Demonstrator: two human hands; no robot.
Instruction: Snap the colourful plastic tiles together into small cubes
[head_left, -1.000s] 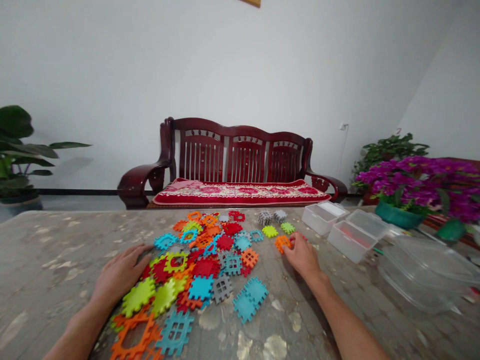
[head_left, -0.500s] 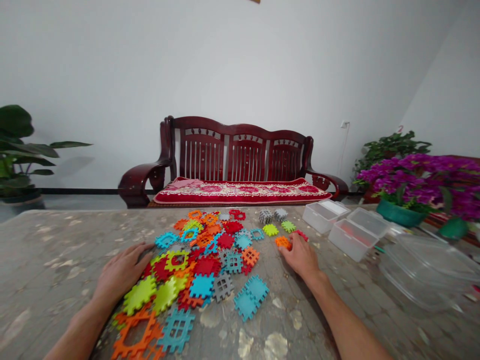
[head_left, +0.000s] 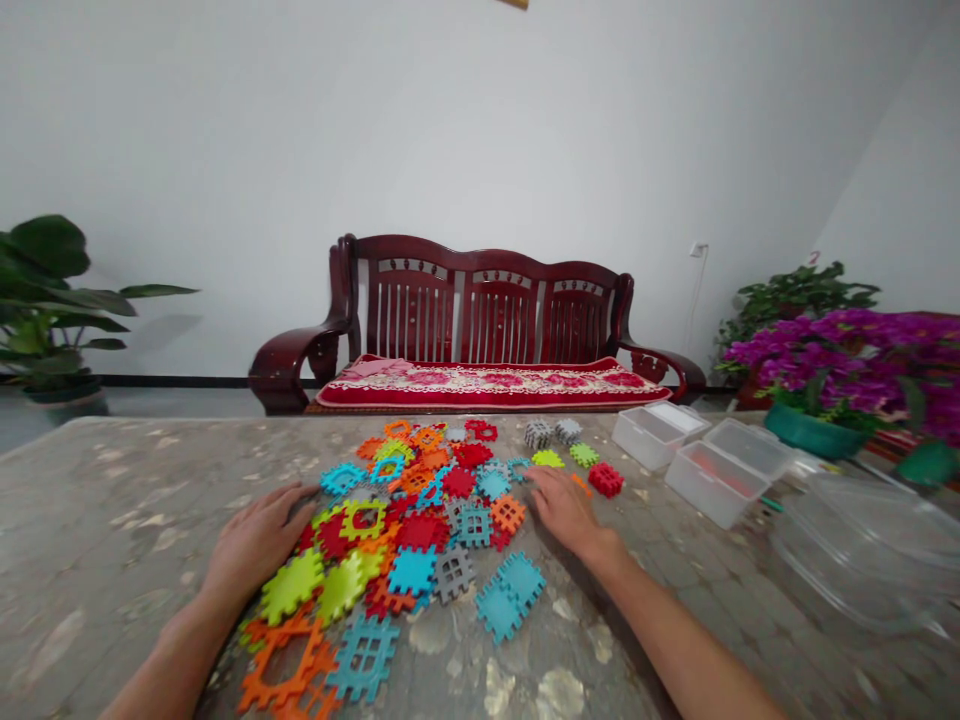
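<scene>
A heap of flat, toothed plastic tiles (head_left: pixel 409 520) in red, orange, blue, green and grey lies on the mottled table (head_left: pixel 120 520). My left hand (head_left: pixel 259 540) rests flat and open on the heap's left edge, fingers over a green frame tile. My right hand (head_left: pixel 562 508) lies palm down at the heap's right edge, fingers stretched toward an orange tile (head_left: pixel 508 514); a bit of orange shows behind its far edge. To its right a small red tile cube (head_left: pixel 606 479) stands by itself. Two green tiles (head_left: pixel 564 457) and two grey cubes (head_left: pixel 553 433) sit further back.
Two clear lidless boxes (head_left: pixel 705 465) stand at the right, with a large clear container (head_left: pixel 870 545) nearer me. Purple flowers in a green pot (head_left: pixel 847 375) are at the far right. A dark wooden bench (head_left: pixel 480 335) stands behind the table; a leafy plant (head_left: pixel 52 300) at left.
My right hand has slid left, away from the spot by the boxes toward the heap, uncovering the red cube. The left hand has stayed put. The view shifted slightly.
</scene>
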